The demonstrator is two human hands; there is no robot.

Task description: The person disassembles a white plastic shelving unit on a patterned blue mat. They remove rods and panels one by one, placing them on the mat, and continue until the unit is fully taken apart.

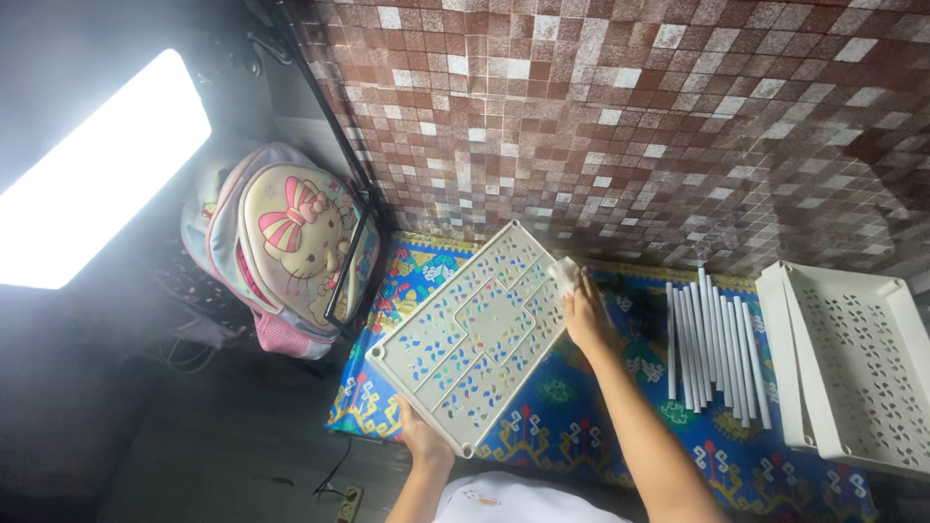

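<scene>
Nearest the camera, the left hand [423, 438] grips the lower edge of a white perforated plastic shelf panel [472, 334], fingers closed around its rim near the front edge of the patterned blue mat [562, 426]. The panel is tilted, its underside with raised ribs facing up, and it spans the left half of the mat. The right hand [584, 315] reaches farther in and presses a small white cloth [563, 272] against the panel's upper right edge, fingers closed on the cloth.

As a judgement, the work looks to be at an early stage: one panel is in hand being wiped, and nothing is joined together yet; the poles and the other trays lie loose.

Counted: one panel in the hands; about ten white plastic tubes [712, 344] lying side by side toward the mat's right side, though the exact number is hard to fix; two white perforated trays [852, 358] stacked at the mat's right edge, possibly more beneath.

Off the mat's left edge a pink and cream child's backpack [291, 242] leans by a black stand. Farther left glows a bright rectangular light panel [92, 174]. Behind everything rises a brown and white mosaic tile wall [630, 107].
</scene>
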